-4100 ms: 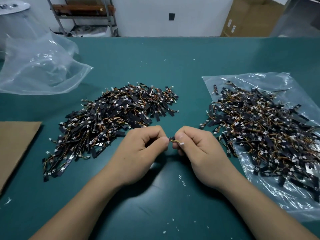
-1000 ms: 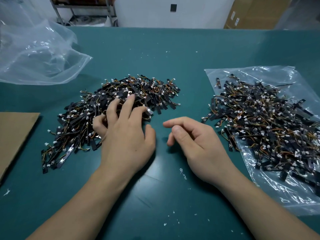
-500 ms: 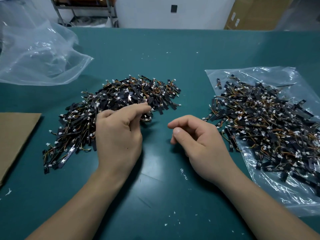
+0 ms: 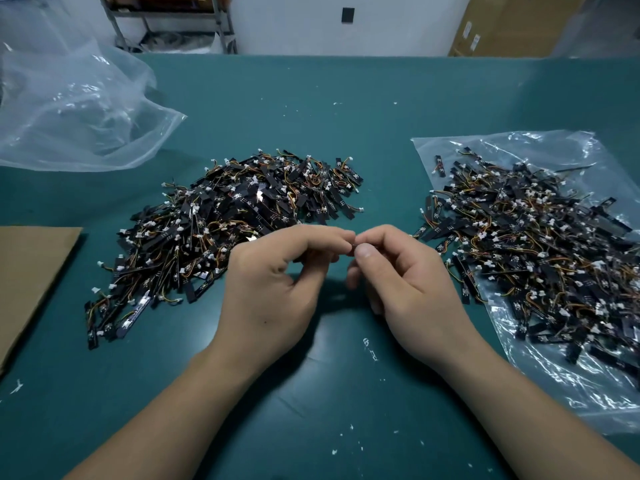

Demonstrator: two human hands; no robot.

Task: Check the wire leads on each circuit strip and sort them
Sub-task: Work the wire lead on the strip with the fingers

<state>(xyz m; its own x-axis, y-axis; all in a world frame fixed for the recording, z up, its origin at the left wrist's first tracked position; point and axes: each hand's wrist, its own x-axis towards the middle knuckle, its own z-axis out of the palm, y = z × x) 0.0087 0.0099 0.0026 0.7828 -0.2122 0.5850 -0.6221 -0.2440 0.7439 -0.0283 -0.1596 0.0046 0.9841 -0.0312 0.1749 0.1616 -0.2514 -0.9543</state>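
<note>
The left hand (image 4: 273, 289) and the right hand (image 4: 408, 289) meet fingertip to fingertip over the middle of the teal-green table mat (image 4: 329, 116). Both have their fingers curled, thumb and forefinger pinched together. Between the tips only a sliver of a small black circuit strip (image 4: 350, 250) shows; the rest of it is hidden by the fingers, and its wire leads cannot be made out.

Just beyond the left hand lies a loose heap of black strips with orange and yellow wires and white plug ends (image 4: 242, 209), directly on the mat. To the right, near the right hand, a second such heap (image 4: 536, 244) lies on a flat clear plastic bag (image 4: 554, 386).

At the near left edge is a brown cardboard sheet (image 4: 31, 271). Farther back on the left sits a crumpled clear plastic bag (image 4: 79, 109). Small white flecks (image 4: 370, 348) dot the mat near the wrists.

Behind the table stand a grey metal shelf frame (image 4: 166, 22) and brown cardboard boxes (image 4: 512, 22) against a white wall.
</note>
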